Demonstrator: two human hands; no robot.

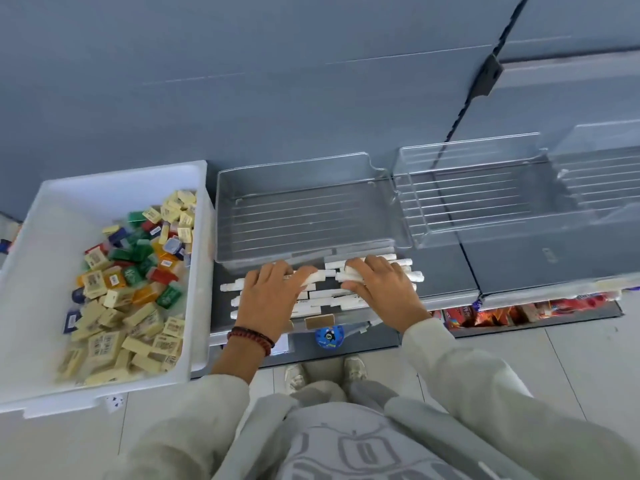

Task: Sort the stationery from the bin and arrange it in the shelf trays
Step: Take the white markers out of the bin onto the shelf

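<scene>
A white bin on the left holds several small stationery boxes, cream, green, red, orange and blue. In front of a clear shelf tray, several white stick-shaped items lie in rows on the grey shelf. My left hand lies palm down on the left part of the rows, its fingers curled over one white stick. My right hand rests on the right part, fingers bent around the end of another stick.
Two more clear trays stand to the right on the shelf. A blue round item sits at the shelf front. Red and orange packets fill the lower shelf at right. My feet stand on the tiled floor.
</scene>
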